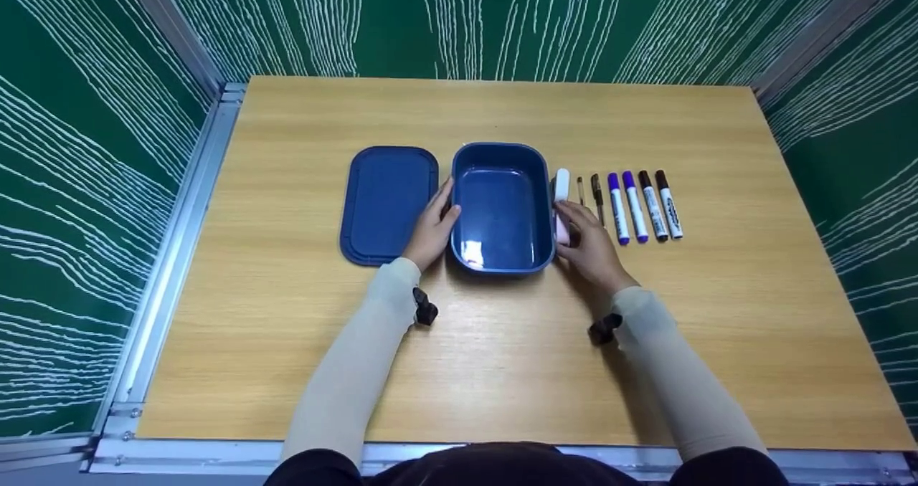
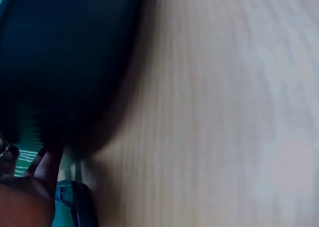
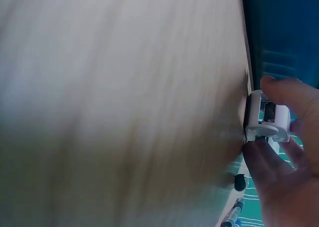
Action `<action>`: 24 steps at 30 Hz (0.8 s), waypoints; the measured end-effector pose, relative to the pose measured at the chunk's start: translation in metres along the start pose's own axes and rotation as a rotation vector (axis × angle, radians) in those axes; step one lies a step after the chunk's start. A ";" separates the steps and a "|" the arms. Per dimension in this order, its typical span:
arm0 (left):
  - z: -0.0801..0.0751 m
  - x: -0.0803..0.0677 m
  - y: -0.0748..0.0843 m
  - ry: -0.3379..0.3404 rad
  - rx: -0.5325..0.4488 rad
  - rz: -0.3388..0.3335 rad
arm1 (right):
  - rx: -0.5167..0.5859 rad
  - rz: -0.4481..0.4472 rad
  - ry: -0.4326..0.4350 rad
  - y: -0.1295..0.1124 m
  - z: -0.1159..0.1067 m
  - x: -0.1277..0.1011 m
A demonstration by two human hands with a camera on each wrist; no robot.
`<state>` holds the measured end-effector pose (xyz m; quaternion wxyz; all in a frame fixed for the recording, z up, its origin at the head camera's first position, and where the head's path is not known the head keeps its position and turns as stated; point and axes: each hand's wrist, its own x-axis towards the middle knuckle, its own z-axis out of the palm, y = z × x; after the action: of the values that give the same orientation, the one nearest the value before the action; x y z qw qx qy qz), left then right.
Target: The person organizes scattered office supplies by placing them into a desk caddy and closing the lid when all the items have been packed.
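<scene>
Wood tabletop [image 1: 244,342], green white-streaked walls [image 1: 394,13] left, far and right. Open blue box [image 1: 502,196] mid-table, lid [image 1: 391,203] flat to its left. Hands apart: left hand [image 1: 432,229] lies fingers extended along box's left wall, right hand [image 1: 594,251] pinches white item [image 1: 562,185] just beside box's right wall, thumb on box side. Thin pens [image 1: 597,191], then purple-capped markers [image 1: 635,206] and black-capped markers [image 1: 653,206], lie further right.

Step in hand looks like gripping the white item. Judgement: grip nearer its middle so it won't tip, mind the thumb in that narrow gap, left hand only light bracing or box may skid right, fingertips clear of the nearest pen
</scene>
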<state>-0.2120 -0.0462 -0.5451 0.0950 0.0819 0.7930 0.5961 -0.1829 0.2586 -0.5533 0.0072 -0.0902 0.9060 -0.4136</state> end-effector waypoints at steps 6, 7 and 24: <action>0.001 -0.003 -0.002 0.006 -0.009 0.017 | -0.033 -0.024 0.007 0.001 -0.003 -0.001; 0.002 -0.003 -0.003 0.009 -0.011 0.015 | -0.036 -0.025 0.008 0.001 -0.003 -0.001; 0.001 -0.004 -0.002 0.030 -0.057 0.005 | -0.033 -0.038 -0.005 0.002 -0.008 -0.005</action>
<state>-0.2075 -0.0469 -0.5472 0.0838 0.0724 0.7768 0.6199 -0.1794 0.2665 -0.5504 -0.0001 -0.1086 0.9108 -0.3983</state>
